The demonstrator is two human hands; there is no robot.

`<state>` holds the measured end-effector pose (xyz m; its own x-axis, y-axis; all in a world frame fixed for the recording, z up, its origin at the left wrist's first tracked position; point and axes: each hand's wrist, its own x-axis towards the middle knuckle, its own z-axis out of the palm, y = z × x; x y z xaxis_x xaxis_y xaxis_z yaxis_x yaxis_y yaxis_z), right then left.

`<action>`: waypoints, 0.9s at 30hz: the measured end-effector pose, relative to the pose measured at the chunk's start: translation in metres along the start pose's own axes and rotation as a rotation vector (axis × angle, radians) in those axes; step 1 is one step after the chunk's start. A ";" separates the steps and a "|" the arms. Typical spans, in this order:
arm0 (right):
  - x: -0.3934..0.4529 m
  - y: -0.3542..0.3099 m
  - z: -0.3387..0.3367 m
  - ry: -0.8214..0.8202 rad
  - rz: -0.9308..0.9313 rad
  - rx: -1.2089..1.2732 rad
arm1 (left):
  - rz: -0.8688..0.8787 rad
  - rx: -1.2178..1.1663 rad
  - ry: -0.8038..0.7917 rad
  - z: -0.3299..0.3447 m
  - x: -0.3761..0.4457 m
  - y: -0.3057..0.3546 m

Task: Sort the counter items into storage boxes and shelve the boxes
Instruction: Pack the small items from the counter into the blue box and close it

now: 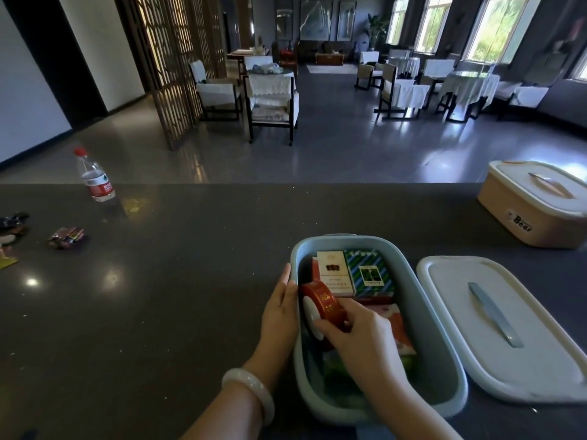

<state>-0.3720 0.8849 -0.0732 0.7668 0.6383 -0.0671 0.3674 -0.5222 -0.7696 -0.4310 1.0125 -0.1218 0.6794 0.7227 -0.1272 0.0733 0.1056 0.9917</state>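
Note:
An open light-blue storage box (444,360) stands on the dark counter (174,296) near its front edge. Inside lie a white-and-gold pack (335,274), a green-and-blue striped pack (370,273) and orange packets (400,331). My right hand (362,338) grips a red roll of ribbon (324,304) on its edge, just inside the box's left wall. With straight fingers, my left hand (281,308) presses flat against the outside of that wall. The box's white lid (508,331) with a blue handle lies flat to the right.
A closed beige storage box (536,201) marked "Bear" sits at the far right. A water bottle with a red cap (94,176) stands at the far left. Wrapped candies (66,237) and small dark items (12,223) lie by the left edge. Beyond the counter is a dining room.

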 end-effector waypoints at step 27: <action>0.028 0.019 0.028 -0.200 0.060 -0.082 | 0.030 -0.011 0.028 0.002 0.002 -0.002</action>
<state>-0.3581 0.9090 -0.1073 0.6720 0.6998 -0.2421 0.3721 -0.6018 -0.7067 -0.4287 1.0123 -0.1242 0.6605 0.7443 -0.0982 0.0449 0.0914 0.9948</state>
